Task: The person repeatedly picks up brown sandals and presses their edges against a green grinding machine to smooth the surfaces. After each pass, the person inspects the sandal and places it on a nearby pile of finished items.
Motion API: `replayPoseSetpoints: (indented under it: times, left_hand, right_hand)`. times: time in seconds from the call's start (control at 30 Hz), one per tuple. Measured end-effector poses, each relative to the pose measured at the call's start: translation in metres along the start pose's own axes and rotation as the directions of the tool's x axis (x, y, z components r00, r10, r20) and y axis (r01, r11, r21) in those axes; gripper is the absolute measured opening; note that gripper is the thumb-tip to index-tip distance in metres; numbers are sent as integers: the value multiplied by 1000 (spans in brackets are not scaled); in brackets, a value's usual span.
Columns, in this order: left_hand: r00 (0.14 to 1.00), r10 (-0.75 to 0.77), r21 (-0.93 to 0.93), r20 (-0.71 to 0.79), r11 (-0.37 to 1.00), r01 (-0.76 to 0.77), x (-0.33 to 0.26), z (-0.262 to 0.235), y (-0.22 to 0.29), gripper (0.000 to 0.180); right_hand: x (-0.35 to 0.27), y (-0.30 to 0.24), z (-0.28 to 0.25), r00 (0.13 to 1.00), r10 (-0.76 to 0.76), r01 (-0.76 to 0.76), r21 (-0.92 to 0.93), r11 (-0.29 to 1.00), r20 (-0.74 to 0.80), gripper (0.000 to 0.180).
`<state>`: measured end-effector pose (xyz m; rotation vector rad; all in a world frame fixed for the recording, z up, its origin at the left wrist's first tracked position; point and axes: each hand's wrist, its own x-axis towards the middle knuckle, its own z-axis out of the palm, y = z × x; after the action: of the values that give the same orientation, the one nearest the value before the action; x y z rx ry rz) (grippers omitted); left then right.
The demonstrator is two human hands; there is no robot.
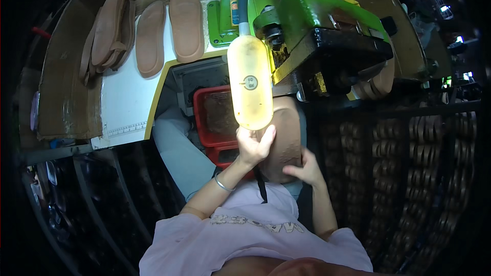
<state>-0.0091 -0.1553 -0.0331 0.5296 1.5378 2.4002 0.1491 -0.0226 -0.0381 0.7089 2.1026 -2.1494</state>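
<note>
A brown shoe sole [286,133] is held upright over my lap, its textured face partly showing. My left hand [253,147] grips its left edge, thumb on the face, and its fingertips are hidden behind the lit lamp. My right hand [307,169] holds the lower right edge with the thumb lying on the face. A glowing yellow oval lamp [250,102] on a grey-blue flexible neck hangs just above my left hand and covers part of the view. Behind the sole stands a green machine [312,5] with a dark metal arm and a roller.
Two flat brown soles [151,41] lie on the white tabletop [120,107], beside several stacked pieces with straps [110,36] and cardboard sides [66,87]. A red bin [202,122] stands below the yellow table edge. Racks of brown soles [394,158] line the right; more racks [112,189] are left.
</note>
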Motion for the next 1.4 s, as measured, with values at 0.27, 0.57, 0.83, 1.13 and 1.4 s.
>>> replayPoseSetpoints:
  times: [0.27, 0.57, 0.83, 1.13, 1.4]
  left_hand:
    - [998, -51, 89, -36, 995, 54, 16, 6, 11, 30]
    - [977, -206, -139, -49, 970, 198, 11, 7, 31, 26]
    - [984, -176, -66, 0, 982, 176, 9, -13, 27, 34]
    - [986, -163, 172, 46, 973, 153, 40, -2, 20, 15]
    - [993, -114, 137, 34, 985, 109, 25, -22, 28, 9]
  right_hand:
    - [-79, 34, -18, 959, 82, 18, 345, 938, -273, 38]
    - [-74, -17, -73, 895, -126, 244, 233, 942, -427, 29]
    - [-53, -3, -71, 965, -9, 50, 151, 987, -261, 23]
    - [-80, 12, -22, 990, 134, -117, 275, 954, -43, 43]
    - [-97, -14, -30, 980, 95, -57, 210, 976, -174, 25]
